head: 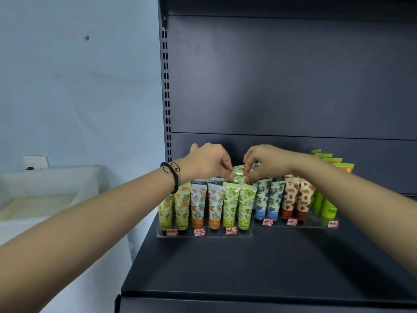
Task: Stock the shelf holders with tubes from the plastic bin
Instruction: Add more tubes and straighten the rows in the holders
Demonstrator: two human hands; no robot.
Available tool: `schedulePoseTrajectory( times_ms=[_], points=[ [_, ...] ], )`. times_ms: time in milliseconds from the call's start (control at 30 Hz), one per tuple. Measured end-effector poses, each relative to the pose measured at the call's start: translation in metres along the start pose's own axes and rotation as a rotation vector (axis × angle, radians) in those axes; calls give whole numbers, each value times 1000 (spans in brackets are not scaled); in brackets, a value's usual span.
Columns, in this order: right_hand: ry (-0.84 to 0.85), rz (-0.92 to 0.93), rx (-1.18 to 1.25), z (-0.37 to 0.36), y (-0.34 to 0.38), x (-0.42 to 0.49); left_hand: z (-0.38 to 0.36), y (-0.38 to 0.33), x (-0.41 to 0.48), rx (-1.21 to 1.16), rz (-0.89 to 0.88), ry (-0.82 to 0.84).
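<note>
Well, on the head camera I see both hands meeting above the left holder (pixel 204 234), a clear tray standing on the dark shelf (pixel 248 267). I take this holder as my reference.

The left hand (pixel 209 161), with a black bracelet (pixel 172 175) on its wrist, reaches in from the left side of the holder. It pinches the top edge of a green-leaf tube (pixel 240 171) with its fingertips. The right hand (pixel 268 159) reaches in from the right and pinches the same top edge from the other side, fingers curled down. This tube is in the back rows of the holder, at its right end, upright and higher than the tubes before it. How deep it sits I cannot tell, because the front rows hide it.

In the front row of the holder stand yellow tubes (pixel 173 206), orange tubes (pixel 207 204) and green tubes (pixel 239 204), caps down. Red price tags (pixel 230 230) are on its front wall. Just right of the holder is a second holder (pixel 300 224) with blue tubes (pixel 268 199), strawberry tubes (pixel 295 199) and plain green tubes (pixel 327 199).

The plastic bin (pixel 90 184) is well to the left of the holder, beside the shelf. It looks blurred, and what lies inside I cannot make out.
</note>
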State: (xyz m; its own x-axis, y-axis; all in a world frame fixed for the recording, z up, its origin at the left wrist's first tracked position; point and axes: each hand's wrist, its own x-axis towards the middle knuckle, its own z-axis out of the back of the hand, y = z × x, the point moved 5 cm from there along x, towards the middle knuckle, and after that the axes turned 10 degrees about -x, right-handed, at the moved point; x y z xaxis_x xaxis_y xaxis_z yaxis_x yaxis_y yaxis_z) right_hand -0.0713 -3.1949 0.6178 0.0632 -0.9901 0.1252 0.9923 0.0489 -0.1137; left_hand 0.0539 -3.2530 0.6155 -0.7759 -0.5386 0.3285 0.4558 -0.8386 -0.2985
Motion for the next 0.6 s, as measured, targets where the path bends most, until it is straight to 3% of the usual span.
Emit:
schedulePoseTrajectory(
  times_ms=[600],
  points=[
    [54, -39, 61, -5, -2, 2, -10, 2, -1, -13, 60, -12]
  ],
)
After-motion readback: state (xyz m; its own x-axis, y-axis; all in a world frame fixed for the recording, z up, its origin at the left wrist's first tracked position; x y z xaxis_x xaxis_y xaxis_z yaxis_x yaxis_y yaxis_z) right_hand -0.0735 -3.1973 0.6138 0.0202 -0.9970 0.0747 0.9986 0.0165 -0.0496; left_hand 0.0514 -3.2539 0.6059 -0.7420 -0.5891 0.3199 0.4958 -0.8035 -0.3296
